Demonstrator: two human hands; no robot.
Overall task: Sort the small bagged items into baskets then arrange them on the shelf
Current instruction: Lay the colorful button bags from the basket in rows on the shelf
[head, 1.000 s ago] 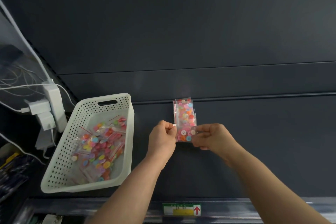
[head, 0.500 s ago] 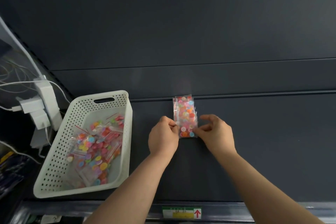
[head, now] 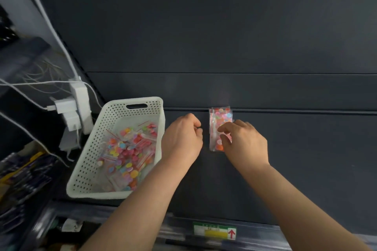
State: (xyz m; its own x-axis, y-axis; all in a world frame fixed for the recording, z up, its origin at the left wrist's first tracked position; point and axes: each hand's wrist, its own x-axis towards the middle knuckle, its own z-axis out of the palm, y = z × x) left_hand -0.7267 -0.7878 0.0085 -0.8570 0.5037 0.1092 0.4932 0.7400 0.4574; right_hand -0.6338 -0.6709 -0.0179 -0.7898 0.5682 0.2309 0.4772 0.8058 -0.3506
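Clear crinkly bags (head: 220, 126) of round buttons lie stacked on dark shelf (head: 306, 159).

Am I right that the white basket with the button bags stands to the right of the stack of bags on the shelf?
Not quite: the head view shows the white basket to the left of the stack of bags on the shelf.
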